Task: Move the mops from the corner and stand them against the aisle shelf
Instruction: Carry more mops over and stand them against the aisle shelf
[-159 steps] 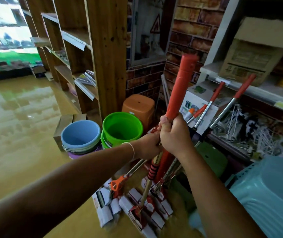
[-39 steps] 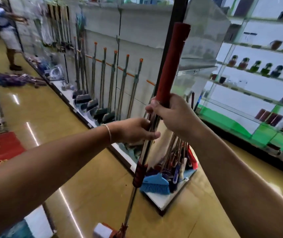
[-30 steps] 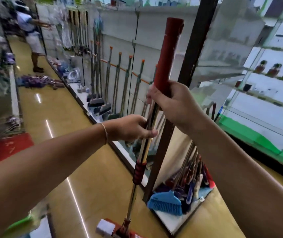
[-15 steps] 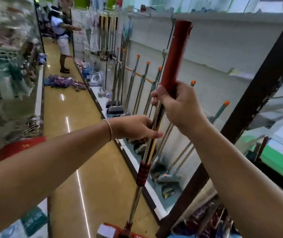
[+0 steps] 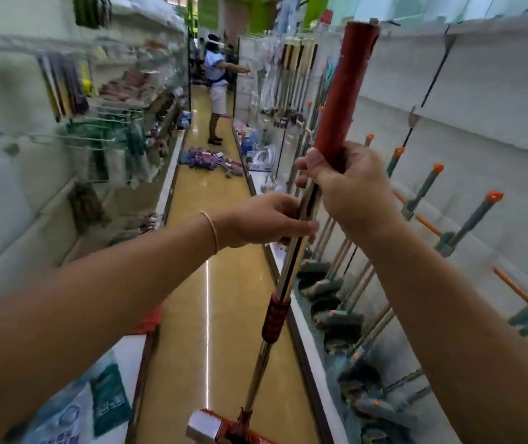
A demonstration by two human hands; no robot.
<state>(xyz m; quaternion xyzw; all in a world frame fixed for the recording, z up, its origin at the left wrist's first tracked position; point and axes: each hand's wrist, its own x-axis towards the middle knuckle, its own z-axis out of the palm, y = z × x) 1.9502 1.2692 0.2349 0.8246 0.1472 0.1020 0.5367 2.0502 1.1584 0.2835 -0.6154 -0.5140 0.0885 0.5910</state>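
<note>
I carry a mop (image 5: 341,91) upright in front of me, with a thick red upper grip, a chrome pole and a red ribbed collar lower down. Its red head with a white wrapped block hangs just above the floor at the bottom of the view. My right hand (image 5: 349,187) grips the base of the red grip. Just below it, my left hand (image 5: 266,219) grips the chrome pole. The aisle shelf (image 5: 480,129) runs along my right, a white panel with several mops and brooms (image 5: 422,190) leaning against it.
A narrow aisle with a glossy yellow floor (image 5: 205,283) stretches ahead. Goods hang on the left shelving (image 5: 102,139). A pile of purple items (image 5: 205,158) lies on the floor farther on. A person (image 5: 218,91) stands at the far end, reaching to the right shelf.
I have turned and walked into the aisle with the mop, so the view now runs straight down it. Both hands keep the same hold on the mop.
</note>
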